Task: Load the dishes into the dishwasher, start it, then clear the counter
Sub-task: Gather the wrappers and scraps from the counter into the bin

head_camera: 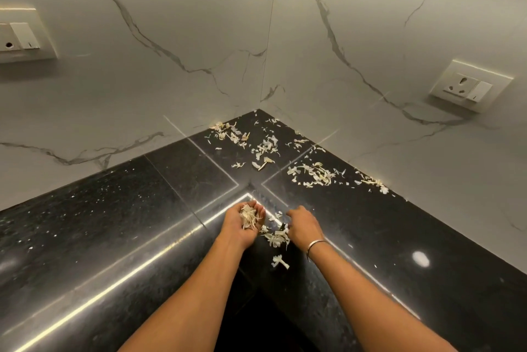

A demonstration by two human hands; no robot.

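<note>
A black granite counter (114, 209) wraps an inner corner. Pale papery peels (265, 149) lie scattered across its far corner, with a second patch of peels (316, 173) to the right. My left hand (245, 227) is cupped palm up at the counter's inner edge and holds a small heap of peels. My right hand (302, 223), with a metal bangle on the wrist, rests palm down beside it, fingers curled against a little pile of peels (276, 237) between the two hands. One loose peel (281, 262) lies nearer to me.
Marble-look walls meet behind the corner. A socket plate (470, 86) sits low on the right wall, another socket plate (22, 38) on the left wall. The counter's rounded front edge (128, 274) runs left and right of a dark gap below my arms.
</note>
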